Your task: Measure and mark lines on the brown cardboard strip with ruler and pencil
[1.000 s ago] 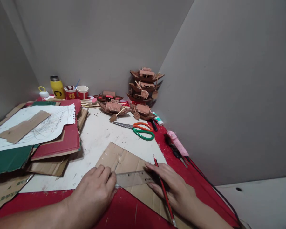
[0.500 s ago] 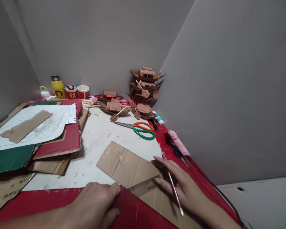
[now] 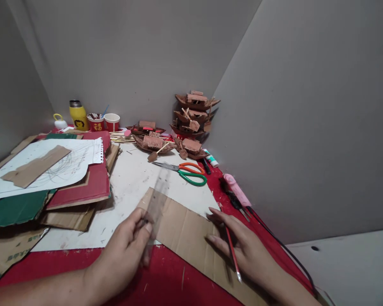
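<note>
My left hand [image 3: 126, 250] grips a clear plastic ruler [image 3: 160, 191] near its lower end. The ruler is tilted upright and blurred, over the left part of a brown cardboard strip [image 3: 185, 233]. On the right, my right hand [image 3: 242, 238] has a thin red pencil [image 3: 231, 253] tucked in it, silvery end toward me; its far tip is partly hidden. The fingertips of that hand rest on or just over the cardboard's upper edge. The strip lies slantwise across a white board [image 3: 127, 187] and a red tabletop [image 3: 73, 270].
Scissors [image 3: 191, 173] lie beyond the cardboard. Brown model boats [image 3: 155, 143] stand at the back, several stacked in the corner. A pile of cardboard [image 3: 79, 193] with a scribbled paper sheet sits left. A pink corded tool [image 3: 236, 191] lies along the right wall. Paper cups [image 3: 111, 122] and a yellow bottle [image 3: 78, 117] stand behind.
My left hand has lifted the ruler off the cardboard and swung it up and to the left. More of the cardboard strip shows. My right hand stays nearly in place with the pencil.
</note>
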`<state>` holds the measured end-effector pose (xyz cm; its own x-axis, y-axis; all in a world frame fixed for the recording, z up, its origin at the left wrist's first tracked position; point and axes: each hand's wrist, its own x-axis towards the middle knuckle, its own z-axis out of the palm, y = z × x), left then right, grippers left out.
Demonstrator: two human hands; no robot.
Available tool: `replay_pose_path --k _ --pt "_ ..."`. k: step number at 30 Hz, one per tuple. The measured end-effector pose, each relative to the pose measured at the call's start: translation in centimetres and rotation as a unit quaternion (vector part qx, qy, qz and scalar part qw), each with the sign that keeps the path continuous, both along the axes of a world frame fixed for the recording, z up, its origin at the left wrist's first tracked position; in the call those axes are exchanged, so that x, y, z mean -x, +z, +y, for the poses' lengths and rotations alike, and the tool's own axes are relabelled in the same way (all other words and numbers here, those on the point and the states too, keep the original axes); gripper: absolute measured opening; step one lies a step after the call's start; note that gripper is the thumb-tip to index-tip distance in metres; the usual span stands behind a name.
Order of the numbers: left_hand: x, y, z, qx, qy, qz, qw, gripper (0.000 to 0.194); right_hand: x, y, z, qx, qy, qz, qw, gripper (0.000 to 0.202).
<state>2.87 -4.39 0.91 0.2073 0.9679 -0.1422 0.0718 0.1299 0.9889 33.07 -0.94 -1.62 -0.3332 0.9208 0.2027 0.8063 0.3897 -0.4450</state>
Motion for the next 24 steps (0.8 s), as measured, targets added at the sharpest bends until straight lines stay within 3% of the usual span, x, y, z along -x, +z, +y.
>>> replay_pose_path --k 3,8,17,24 --pt "0.1 -0.3 0.8 0.028 0.044 -0.065 0.997 0.022 0.0 0.1 -0.5 -0.023 0.016 -0.052 0.998 0.065" --pt "0.6 -0.6 1.9 0.049 0.096 -0.075 0.991 0.028 -0.2 -0.1 -1.3 -0.050 0.014 -0.096 0.994 0.068" --pt "1.1 -0.8 2.6 -0.015 0.116 -0.045 0.992 0.029 0.9 -0.2 -1.3 -0.056 -0.007 -0.088 0.994 0.069" --pt "1.2 -1.2 2.8 0.003 0.115 -0.047 0.992 0.033 2.1 0.1 0.1 -0.061 -0.011 -0.097 0.993 0.059"
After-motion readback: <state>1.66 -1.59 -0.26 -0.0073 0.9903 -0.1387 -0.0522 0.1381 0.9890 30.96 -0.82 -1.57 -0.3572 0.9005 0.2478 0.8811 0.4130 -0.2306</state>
